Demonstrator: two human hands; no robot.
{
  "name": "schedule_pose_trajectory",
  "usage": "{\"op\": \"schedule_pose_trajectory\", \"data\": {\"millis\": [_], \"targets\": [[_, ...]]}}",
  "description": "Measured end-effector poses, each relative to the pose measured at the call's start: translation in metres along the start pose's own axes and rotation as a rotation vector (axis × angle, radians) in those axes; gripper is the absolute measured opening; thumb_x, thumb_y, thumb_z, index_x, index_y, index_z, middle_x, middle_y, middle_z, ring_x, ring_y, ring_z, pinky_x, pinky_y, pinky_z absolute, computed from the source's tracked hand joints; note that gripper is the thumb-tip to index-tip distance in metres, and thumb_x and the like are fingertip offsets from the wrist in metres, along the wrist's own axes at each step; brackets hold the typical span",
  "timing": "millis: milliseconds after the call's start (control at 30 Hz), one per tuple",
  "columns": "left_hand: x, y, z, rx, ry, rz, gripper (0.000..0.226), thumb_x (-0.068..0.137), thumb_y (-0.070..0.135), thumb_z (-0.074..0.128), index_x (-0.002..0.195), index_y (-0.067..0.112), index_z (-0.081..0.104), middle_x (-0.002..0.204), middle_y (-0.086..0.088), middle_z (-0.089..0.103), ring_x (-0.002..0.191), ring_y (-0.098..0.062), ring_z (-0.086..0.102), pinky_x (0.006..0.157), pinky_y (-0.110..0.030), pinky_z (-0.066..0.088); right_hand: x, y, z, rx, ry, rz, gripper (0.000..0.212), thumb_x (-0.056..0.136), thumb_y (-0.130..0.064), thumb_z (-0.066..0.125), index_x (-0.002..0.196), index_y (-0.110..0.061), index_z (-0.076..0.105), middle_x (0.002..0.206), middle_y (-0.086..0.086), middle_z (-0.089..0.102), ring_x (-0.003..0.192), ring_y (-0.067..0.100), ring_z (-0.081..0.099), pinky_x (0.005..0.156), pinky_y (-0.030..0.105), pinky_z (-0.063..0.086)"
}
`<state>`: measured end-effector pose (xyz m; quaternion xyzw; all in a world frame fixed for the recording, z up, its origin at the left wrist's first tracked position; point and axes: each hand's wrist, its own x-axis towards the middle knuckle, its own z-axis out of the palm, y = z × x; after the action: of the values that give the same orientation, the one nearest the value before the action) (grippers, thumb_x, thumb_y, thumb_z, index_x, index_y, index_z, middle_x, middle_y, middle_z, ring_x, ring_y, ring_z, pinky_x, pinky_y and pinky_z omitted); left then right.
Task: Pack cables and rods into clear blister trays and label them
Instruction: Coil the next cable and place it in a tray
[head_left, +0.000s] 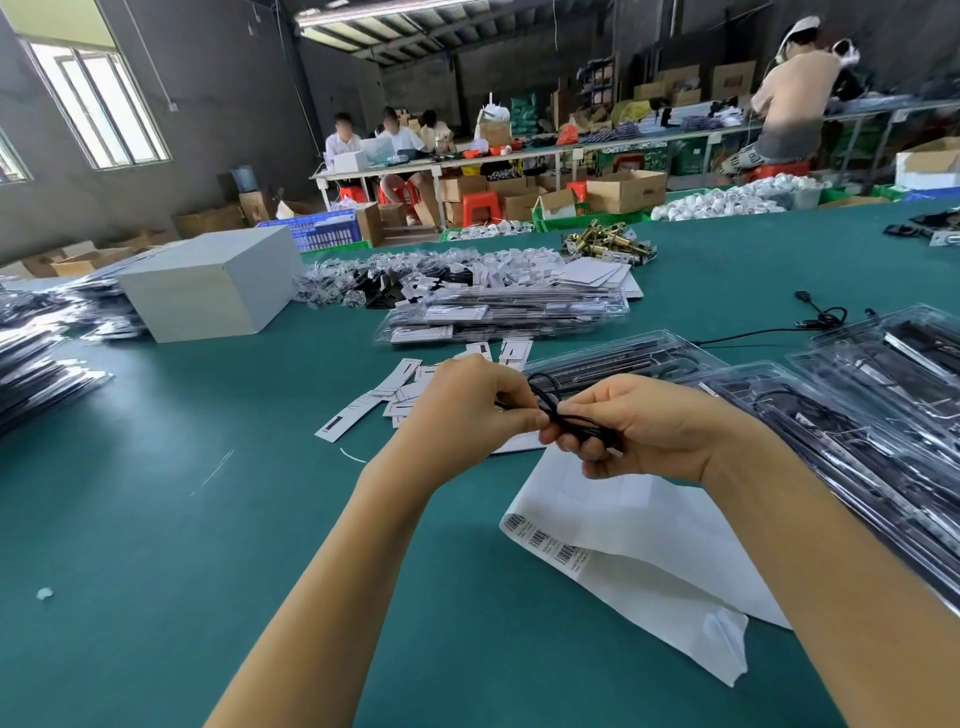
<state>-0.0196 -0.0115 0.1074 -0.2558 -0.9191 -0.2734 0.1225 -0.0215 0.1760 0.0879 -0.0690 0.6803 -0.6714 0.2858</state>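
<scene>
Both hands pinch a coiled black cable above the green table.

The left hand (467, 410) and right hand (639, 426) curl round the black cable (558, 410), held between them over label sheets (623, 525), near the blister trays (831, 415).

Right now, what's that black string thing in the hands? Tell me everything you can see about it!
It is a thin black cable, bendy and rubbery-looking, gathered into a small bundle of loops. One loop sticks up between the hands. The left hand pinches one side and the right hand curls its grip around the other, holding it above the green table. Its ends are hidden.
</scene>
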Motion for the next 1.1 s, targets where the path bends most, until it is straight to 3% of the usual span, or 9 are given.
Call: {"op": "schedule_pose_trajectory", "data": {"millis": [133,233,433,600,767,833,900,1000,1100], "targets": [[0.000,-0.001,0.004,0.091,-0.024,0.019,0.014,0.082,0.028,0.074,0.075,0.015,0.073,0.062,0.013,0.060,0.067,-0.001,0.046,0.061,-0.013,0.029,0.001,0.001,0.001,-0.043,-0.028,0.009,0.036,0.098,-0.025,0.050,0.093,0.003,0.071,0.068,0.003,0.057,0.051,0.008,0.044,0.057,0.023,0.048],[0.000,0.000,0.006,0.117,-0.016,0.023,0.017,0.082,0.031,0.072,0.075,0.016,0.072,0.071,0.005,0.068,0.077,-0.011,0.046,0.072,-0.026,0.033,-0.001,0.001,0.001,-0.123,-0.034,0.002,0.033,0.099,-0.022,0.049,0.093,0.004,0.069,0.069,0.004,0.058,0.053,0.009,0.046,0.059,0.022,0.048],[-0.001,0.001,0.008,0.184,0.016,0.062,0.014,0.085,0.030,0.069,0.082,0.017,0.074,0.074,0.005,0.068,0.087,-0.018,0.047,0.074,-0.032,0.037,0.003,0.002,0.006,-0.229,0.048,-0.027,0.027,0.098,-0.018,0.050,0.082,-0.005,0.068,0.069,0.005,0.058,0.059,0.012,0.052,0.063,0.024,0.046],[-0.001,-0.007,-0.010,0.011,-0.051,0.030,0.010,0.089,0.024,0.066,0.091,0.017,0.073,0.081,0.007,0.067,0.082,-0.010,0.057,0.076,-0.027,0.041,0.000,0.000,-0.002,-0.254,0.069,-0.089,0.028,0.098,-0.014,0.049,0.076,-0.007,0.064,0.066,0.004,0.058,0.059,0.012,0.049,0.058,0.021,0.039],[-0.006,-0.020,-0.026,-0.238,-0.105,0.050,0.010,0.090,0.018,0.065,0.093,0.013,0.073,0.085,0.006,0.067,0.080,-0.002,0.058,0.075,-0.016,0.044,-0.015,-0.002,-0.015,-0.261,-0.205,-0.122,0.018,0.091,-0.019,0.057,0.082,-0.005,0.064,0.075,0.008,0.060,0.067,0.016,0.053,0.064,0.023,0.044],[-0.005,-0.020,-0.019,-0.372,-0.043,0.044,0.011,0.092,0.018,0.063,0.093,0.012,0.072,0.085,0.001,0.069,0.081,-0.008,0.062,0.075,-0.018,0.047,-0.017,-0.002,-0.014,-0.149,-0.267,-0.165,0.018,0.088,-0.019,0.055,0.081,-0.007,0.066,0.077,0.008,0.059,0.069,0.017,0.055,0.066,0.023,0.047],[-0.003,-0.019,-0.009,-0.503,0.069,0.010,0.012,0.095,0.016,0.058,0.093,0.015,0.069,0.080,-0.004,0.069,0.082,-0.021,0.063,0.078,-0.029,0.049,-0.015,0.000,-0.010,0.076,-0.296,-0.242,0.019,0.087,-0.016,0.052,0.077,-0.009,0.067,0.075,0.006,0.058,0.064,0.015,0.054,0.069,0.026,0.046],[0.001,-0.018,0.011,-0.598,0.150,-0.036,0.016,0.098,0.010,0.051,0.099,0.015,0.066,0.079,-0.001,0.068,0.081,-0.017,0.064,0.077,-0.027,0.050,-0.009,0.001,-0.001,0.370,-0.325,-0.363,0.020,0.089,-0.017,0.049,0.076,-0.011,0.063,0.071,0.003,0.052,0.057,0.012,0.048,0.076,0.031,0.043],[0.004,-0.013,0.031,-0.660,0.227,-0.115,0.018,0.100,0.008,0.045,0.108,0.008,0.062,0.079,-0.006,0.068,0.078,-0.021,0.064,0.079,-0.035,0.052,0.000,0.002,0.004,0.536,-0.255,-0.434,0.023,0.092,-0.016,0.041,0.079,-0.011,0.060,0.073,0.003,0.052,0.059,0.011,0.049,0.073,0.029,0.046]]}}
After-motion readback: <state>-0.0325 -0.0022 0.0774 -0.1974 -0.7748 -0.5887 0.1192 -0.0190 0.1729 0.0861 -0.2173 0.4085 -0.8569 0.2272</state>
